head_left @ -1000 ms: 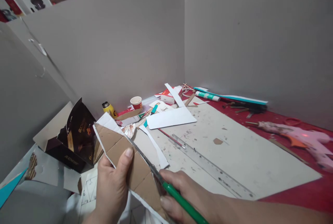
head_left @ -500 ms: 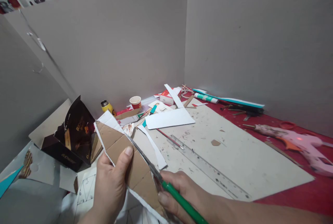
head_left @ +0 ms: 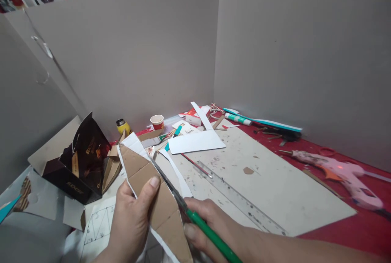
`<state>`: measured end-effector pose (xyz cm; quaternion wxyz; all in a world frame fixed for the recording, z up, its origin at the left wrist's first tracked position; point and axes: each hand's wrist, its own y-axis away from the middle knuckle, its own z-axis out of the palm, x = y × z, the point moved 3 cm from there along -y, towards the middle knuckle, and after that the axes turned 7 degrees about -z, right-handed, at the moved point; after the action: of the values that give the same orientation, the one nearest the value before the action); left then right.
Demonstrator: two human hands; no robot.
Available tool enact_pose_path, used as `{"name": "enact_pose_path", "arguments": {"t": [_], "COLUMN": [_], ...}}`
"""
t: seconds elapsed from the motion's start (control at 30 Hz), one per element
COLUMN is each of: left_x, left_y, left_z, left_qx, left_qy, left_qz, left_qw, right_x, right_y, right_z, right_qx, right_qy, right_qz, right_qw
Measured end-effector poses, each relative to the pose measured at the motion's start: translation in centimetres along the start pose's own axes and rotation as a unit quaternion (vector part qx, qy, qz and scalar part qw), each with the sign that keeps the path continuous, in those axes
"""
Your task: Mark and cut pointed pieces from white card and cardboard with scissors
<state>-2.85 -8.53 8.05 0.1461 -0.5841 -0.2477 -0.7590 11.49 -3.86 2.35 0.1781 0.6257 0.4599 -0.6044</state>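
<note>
My left hand grips a long strip of brown cardboard by its left edge, thumb lying on top. White paper shows along the strip's borders and at its far end. Closed round green-handled scissors is my right hand, at the strip's right edge. The scissors' dark blades run along that edge, pointing away from me; how far they are apart I cannot make out. The lower part of the strip leaves the bottom of the view.
A dark open box stands left, near a paper with a drawing. Ahead lie white cut pieces, a ruler, a paper cup and a yellow bottle. A pink glue gun rests right on red cloth.
The view has shifted slightly, so the table things sit a little further left. The cardboard's far end has moved slightly right in view. Both hands keep their hold.
</note>
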Motion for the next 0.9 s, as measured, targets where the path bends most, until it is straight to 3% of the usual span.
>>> {"name": "enact_pose_path", "arguments": {"t": [0.43, 0.9], "left_x": [0.7, 2.6], "left_y": [-0.3, -0.8], "left_z": [-0.3, -1.3], "left_qx": [-0.024, -0.152], "left_qy": [-0.017, -0.090], "left_qz": [0.004, -0.033], "left_qw": [1.000, 0.984], "right_x": [0.4, -1.0], "right_y": [0.1, -0.2], "right_z": [-0.3, -1.6], "right_qx": [0.002, -0.013], "right_qy": [0.002, 0.094], "right_qz": [0.014, 0.001], "right_qw": [1.000, 0.995]}}
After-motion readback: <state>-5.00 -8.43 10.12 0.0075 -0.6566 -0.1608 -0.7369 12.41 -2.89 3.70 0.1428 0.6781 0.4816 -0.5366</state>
